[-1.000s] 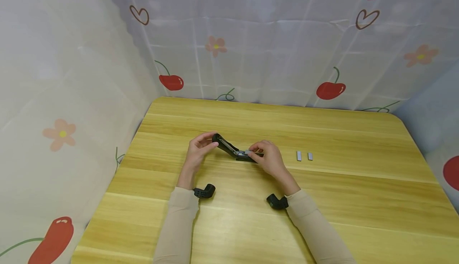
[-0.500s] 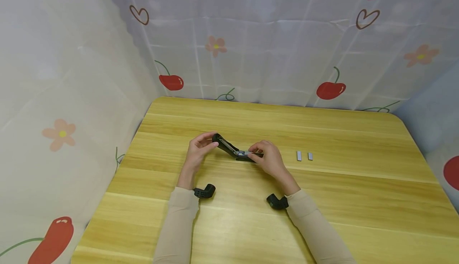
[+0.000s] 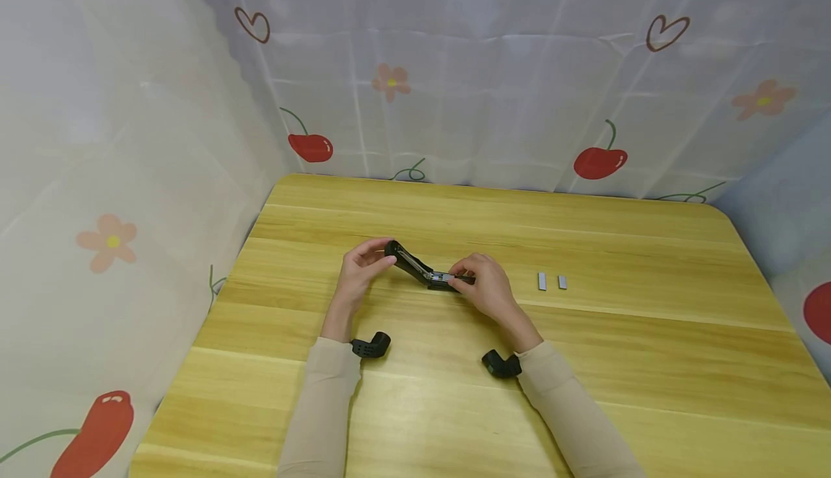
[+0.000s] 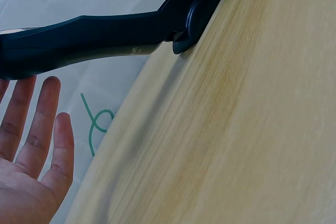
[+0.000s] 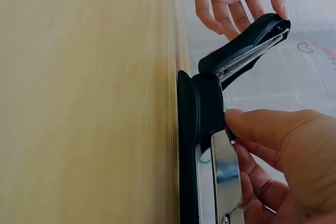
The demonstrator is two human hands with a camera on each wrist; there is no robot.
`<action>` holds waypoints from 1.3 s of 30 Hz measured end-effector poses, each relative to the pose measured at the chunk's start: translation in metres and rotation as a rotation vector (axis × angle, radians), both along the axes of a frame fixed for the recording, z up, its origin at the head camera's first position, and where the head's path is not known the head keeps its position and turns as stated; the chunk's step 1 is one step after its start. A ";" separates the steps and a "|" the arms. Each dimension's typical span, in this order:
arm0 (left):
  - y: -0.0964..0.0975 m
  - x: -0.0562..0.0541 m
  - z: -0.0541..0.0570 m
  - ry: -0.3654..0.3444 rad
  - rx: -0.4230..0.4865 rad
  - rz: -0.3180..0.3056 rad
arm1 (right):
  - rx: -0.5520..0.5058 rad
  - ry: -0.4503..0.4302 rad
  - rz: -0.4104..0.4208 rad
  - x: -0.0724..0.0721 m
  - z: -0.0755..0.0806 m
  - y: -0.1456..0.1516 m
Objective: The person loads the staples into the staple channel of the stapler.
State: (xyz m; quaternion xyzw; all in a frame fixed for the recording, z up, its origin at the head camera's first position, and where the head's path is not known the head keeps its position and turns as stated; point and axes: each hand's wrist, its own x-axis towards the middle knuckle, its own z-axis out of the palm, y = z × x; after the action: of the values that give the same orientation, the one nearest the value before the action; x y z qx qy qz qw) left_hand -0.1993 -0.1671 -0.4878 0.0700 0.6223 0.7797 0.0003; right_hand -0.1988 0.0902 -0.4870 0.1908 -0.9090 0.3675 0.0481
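A black stapler [image 3: 409,262] is swung wide at its hinge, its upper arm tilted up to the left and its metal magazine [image 5: 226,174] exposed. My left hand [image 3: 359,270] holds the raised end between thumb and fingers; in the left wrist view several fingers of that hand [image 4: 34,153] lie under the stapler arm [image 4: 100,40]. At the magazine, my right hand [image 3: 485,287] pinches a grey strip of staples [image 3: 445,277] with thumb and fingertips. In the right wrist view the thumb [image 5: 257,125] covers the spot and hides most of the strip.
Two more grey staple strips, one [image 3: 542,281] beside the other [image 3: 562,282], lie on the wooden table [image 3: 415,420] right of my right hand. Black wrist cameras, left [image 3: 371,345] and right [image 3: 501,364], jut inward from the sleeves. A printed curtain [image 3: 480,103] stands behind the table.
The staple strip has settled lower into the magazine, with my right fingertips staying at it. My left hand and the raised stapler arm have kept their place.
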 end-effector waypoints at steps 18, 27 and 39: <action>0.000 0.000 0.000 0.010 0.004 -0.004 | 0.025 -0.075 -0.028 0.000 0.004 -0.003; 0.000 0.000 0.001 -0.002 0.000 0.003 | 0.023 -0.063 -0.022 -0.001 0.004 -0.003; 0.000 0.000 0.001 0.002 -0.006 0.002 | 0.009 -0.070 -0.013 -0.002 0.004 -0.002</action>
State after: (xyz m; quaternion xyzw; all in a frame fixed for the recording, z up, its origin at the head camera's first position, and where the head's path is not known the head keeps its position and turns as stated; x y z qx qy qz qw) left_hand -0.1992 -0.1669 -0.4869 0.0701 0.6248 0.7777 -0.0009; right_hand -0.2006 0.0878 -0.4833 0.1720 -0.9130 0.3696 0.0179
